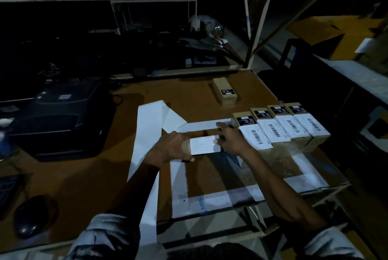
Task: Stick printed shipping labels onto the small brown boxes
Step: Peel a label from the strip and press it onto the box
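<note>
Label [203, 144] lies white face up on a small box at frame centre, box mostly hidden beneath it. Left hand [172, 148] grips the box's left end, thumb curled under. Right hand [232, 139] rests fingers flat on the label's right edge, apparently pressing. Four labelled boxes [281, 127] stand in a row right of centre; one unlabelled box [224, 91] sits above. Printer [60, 121] at left.

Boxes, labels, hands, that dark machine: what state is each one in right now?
Row of four boxes: side by side, white labels on.
Held box: gripped by left hand, white label on top.
Right hand: fingers flat on the held box's right end.
Lone box: lying apart, no white label.
Backing strip: loose across the table.
Printer: too dark to tell.
</note>
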`<state>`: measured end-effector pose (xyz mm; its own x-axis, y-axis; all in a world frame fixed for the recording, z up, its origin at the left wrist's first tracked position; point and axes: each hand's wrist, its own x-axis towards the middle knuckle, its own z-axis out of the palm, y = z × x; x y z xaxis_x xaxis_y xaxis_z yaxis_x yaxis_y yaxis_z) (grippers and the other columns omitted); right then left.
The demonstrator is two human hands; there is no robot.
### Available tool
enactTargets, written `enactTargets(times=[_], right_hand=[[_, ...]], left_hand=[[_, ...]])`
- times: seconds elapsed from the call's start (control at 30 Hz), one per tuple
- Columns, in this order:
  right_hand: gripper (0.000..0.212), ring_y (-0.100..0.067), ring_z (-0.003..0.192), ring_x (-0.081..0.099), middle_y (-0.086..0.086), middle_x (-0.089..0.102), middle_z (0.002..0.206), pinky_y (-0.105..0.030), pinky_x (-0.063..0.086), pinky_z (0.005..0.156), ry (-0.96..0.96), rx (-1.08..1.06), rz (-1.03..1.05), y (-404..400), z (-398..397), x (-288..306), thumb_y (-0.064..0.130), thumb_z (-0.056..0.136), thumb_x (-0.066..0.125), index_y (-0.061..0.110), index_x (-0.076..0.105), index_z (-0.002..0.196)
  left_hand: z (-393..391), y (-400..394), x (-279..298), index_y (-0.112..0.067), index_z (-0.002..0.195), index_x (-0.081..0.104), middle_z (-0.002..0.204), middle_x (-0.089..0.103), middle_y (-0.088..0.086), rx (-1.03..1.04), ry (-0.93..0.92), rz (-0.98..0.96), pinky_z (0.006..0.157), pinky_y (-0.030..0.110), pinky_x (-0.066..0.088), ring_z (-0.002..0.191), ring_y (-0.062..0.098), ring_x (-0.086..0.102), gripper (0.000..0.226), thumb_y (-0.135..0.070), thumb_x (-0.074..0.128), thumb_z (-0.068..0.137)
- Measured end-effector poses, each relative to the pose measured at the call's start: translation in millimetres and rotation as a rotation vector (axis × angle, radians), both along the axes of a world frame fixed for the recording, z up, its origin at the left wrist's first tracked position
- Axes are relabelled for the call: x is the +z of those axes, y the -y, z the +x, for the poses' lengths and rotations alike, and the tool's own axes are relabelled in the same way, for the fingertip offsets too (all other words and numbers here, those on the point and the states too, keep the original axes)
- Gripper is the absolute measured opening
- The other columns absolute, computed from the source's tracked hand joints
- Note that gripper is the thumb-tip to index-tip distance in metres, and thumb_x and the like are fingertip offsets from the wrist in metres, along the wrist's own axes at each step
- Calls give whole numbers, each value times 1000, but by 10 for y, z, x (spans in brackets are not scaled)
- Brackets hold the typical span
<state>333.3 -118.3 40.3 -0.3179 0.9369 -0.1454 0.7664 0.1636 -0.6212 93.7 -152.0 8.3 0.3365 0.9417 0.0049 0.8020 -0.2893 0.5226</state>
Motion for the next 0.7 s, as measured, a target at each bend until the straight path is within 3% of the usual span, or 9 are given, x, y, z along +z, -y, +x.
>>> enactTargets(times=[0.07, 0.1, 0.2, 0.27, 0.4, 0.5, 0.6, 0.7], right_hand=[[63, -31, 136, 46, -13, 49, 148, -46, 43, 105, -4, -96, 68, 132, -80, -66, 24, 101, 58, 22, 27, 157], [61, -34, 144, 34, -12, 38, 156, -51, 38, 109, 48, -101, 100, 213, -133, -114, 32, 103, 51, 28, 24, 157], [61, -47, 148, -20, -8, -19, 166, -65, 2, 118, 250, 3, 186, 391, -308, -365, 58, 103, 27, 44, 5, 158], [61, -45, 143, -34, -9, -36, 160, -66, -12, 116, 326, 64, 253, 478, -439, -532, 64, 100, 16, 49, -5, 155], [60, -41, 142, -39, -9, -37, 159, -65, -14, 116, 413, 85, 426, 590, -587, -670, 68, 98, 7, 51, -1, 155], [59, -42, 143, -35, -12, -29, 162, -64, -17, 116, 437, -82, 410, 489, -492, -671, 68, 97, 8, 54, -1, 154], [62, -48, 147, -22, -15, -23, 162, -68, -10, 116, 396, -245, 384, 487, -496, -697, 68, 96, 13, 51, 5, 155], [66, -48, 148, -21, -17, -20, 164, -66, -12, 116, 400, -157, 410, 566, -615, -754, 70, 95, 13, 47, 4, 156]], left_hand=[[-26, -14, -23, -30, 139, 51, 131, 64, -7, 77, -13, 26, 72, 14, 53, 114, 12, 63, 77, -54, 81, 72], [-26, -17, -36, -29, 138, 53, 130, 65, -7, 99, 12, 14, 72, 17, 57, 112, 12, 65, 75, -53, 81, 73], [-5, -11, -64, -25, 130, 59, 124, 68, -4, 135, 88, -16, 79, 27, 60, 109, 14, 66, 65, -42, 85, 73], [3, -16, -76, -20, 124, 63, 120, 69, 1, 157, 100, -11, 87, 35, 59, 109, 19, 65, 60, -40, 85, 73], [-4, -18, -85, -14, 116, 67, 115, 71, 5, 178, 102, 6, 90, 40, 56, 104, 22, 66, 62, -53, 76, 69], [4, 12, -99, -16, 123, 65, 124, 68, 4, 228, 127, 10, 95, 31, 52, 113, 23, 63, 62, -36, 88, 70], [33, 17, -131, -16, 126, 64, 126, 67, 3, 271, 132, -2, 90, 23, 49, 115, 21, 62, 61, -27, 89, 71], [54, 20, -116, -12, 124, 65, 126, 67, 6, 277, 157, -6, 90, 19, 42, 116, 22, 61, 54, -27, 86, 76]])
